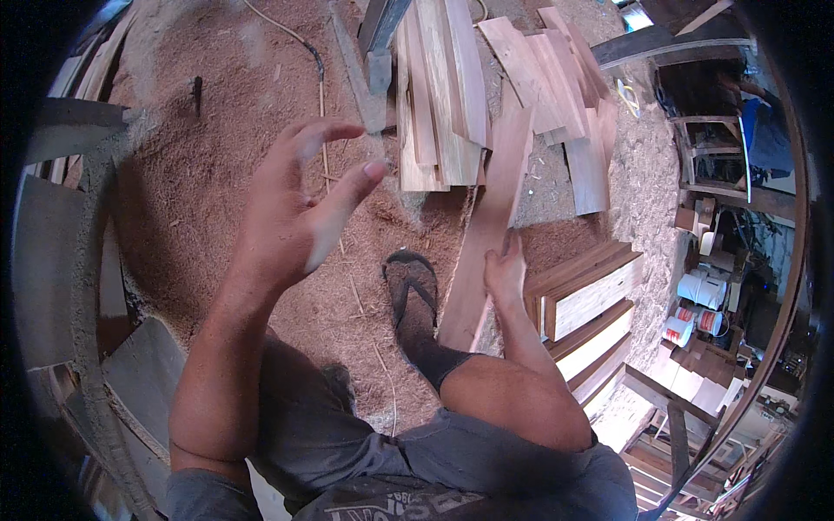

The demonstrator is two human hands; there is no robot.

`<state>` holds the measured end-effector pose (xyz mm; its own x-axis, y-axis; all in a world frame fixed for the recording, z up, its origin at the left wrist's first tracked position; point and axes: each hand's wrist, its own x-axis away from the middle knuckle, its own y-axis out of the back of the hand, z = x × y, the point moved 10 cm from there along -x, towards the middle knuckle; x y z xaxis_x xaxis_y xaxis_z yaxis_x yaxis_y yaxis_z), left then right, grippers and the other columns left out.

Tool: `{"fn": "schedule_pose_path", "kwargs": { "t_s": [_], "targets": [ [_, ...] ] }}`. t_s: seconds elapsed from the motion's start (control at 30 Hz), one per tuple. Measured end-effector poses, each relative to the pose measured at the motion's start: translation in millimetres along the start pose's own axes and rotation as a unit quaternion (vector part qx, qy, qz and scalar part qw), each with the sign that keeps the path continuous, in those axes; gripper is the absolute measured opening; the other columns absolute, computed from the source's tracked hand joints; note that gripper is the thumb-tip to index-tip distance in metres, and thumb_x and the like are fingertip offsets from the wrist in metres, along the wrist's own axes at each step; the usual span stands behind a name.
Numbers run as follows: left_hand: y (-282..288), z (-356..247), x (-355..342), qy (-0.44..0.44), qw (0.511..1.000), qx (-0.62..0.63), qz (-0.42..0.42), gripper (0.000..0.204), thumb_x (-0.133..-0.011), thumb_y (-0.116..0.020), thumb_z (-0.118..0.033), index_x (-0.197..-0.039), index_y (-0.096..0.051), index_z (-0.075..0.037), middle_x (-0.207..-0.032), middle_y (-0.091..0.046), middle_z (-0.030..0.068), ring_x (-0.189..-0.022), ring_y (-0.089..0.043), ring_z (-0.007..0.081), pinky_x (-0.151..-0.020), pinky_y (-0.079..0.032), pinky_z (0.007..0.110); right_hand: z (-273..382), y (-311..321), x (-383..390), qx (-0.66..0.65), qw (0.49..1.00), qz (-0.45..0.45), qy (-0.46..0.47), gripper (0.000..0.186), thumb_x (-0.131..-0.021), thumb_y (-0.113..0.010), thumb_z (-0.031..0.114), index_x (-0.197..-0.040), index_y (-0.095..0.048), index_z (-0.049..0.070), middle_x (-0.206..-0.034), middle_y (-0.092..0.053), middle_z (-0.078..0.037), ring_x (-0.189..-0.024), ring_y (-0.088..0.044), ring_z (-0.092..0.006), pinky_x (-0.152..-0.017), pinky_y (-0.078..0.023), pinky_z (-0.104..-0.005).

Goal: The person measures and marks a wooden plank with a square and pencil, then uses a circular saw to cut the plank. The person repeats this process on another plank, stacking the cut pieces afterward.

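Note:
My right hand (505, 271) grips the edge of a long wooden board (486, 234), which slants away from beside my right leg toward the planks at the far side. Its thumb lies over the board's near face; the other fingers are mostly hidden behind it. My left hand (295, 195) is raised over the sawdust with thumb and fingers apart and nothing between them. Just beyond the held board, a stack of pale planks (439, 87) lies lengthwise. Further right, more loose boards (547, 78) overlap in a fanned pile.
Sawdust (217, 113) covers the ground, and a thin cord (352, 286) runs across it past my sandalled foot (412, 282). Thick stacked timber (595, 304) stands at my right. White buckets (702, 288) are at far right; grey panels (52, 269) line the left.

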<state>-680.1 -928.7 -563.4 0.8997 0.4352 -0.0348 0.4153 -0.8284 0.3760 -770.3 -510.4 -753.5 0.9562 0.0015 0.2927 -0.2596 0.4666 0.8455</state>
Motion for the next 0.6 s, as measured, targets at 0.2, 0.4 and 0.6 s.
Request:
{"fn": "schedule_pose_path", "kwargs": {
  "t_s": [0.2, 0.4, 0.6],
  "targets": [
    [-3, 5, 0, -0.001, 0.999, -0.032, 0.008, 0.046, -0.097, -0.085, -0.029, -0.131, -0.073, -0.002, -0.133, -0.071, 0.018, -0.129, -0.067, 0.0312, -0.113, -0.051, 0.043, 73, 53, -67, -0.037, 0.99, -0.002, 0.133, 0.059, -0.1, -0.059, 0.01, -0.156, -0.05, -0.007, -0.154, -0.06, -0.031, -0.142, -0.062, -0.0429, -0.116, -0.051, -0.0467],
    [-10, 42, -20, 0.08, 0.996, 0.016, 0.027, 0.056, -0.099, -0.082, -0.046, -0.138, -0.074, -0.007, -0.143, -0.071, 0.0217, -0.138, -0.064, 0.0318, -0.119, -0.049, 0.052, 197, 26, -222, 0.122, 0.928, -0.066, 0.346, 0.038, -0.095, -0.07, 0.018, -0.127, -0.06, 0.001, -0.11, -0.068, -0.019, -0.103, -0.067, -0.0348, -0.093, -0.052, -0.0485],
    [-28, 35, -130, -0.031, 0.999, 0.004, -0.034, 0.058, -0.103, -0.079, -0.031, -0.149, -0.063, 0.0, -0.148, -0.067, 0.0157, -0.136, -0.064, 0.0254, -0.116, -0.051, 0.038, 239, 72, -293, -0.171, 0.905, -0.091, 0.379, 0.043, -0.107, -0.059, 0.019, -0.145, -0.065, -0.001, -0.092, -0.078, -0.025, -0.078, -0.078, -0.0273, -0.072, -0.06, -0.0404]
  ]
}}
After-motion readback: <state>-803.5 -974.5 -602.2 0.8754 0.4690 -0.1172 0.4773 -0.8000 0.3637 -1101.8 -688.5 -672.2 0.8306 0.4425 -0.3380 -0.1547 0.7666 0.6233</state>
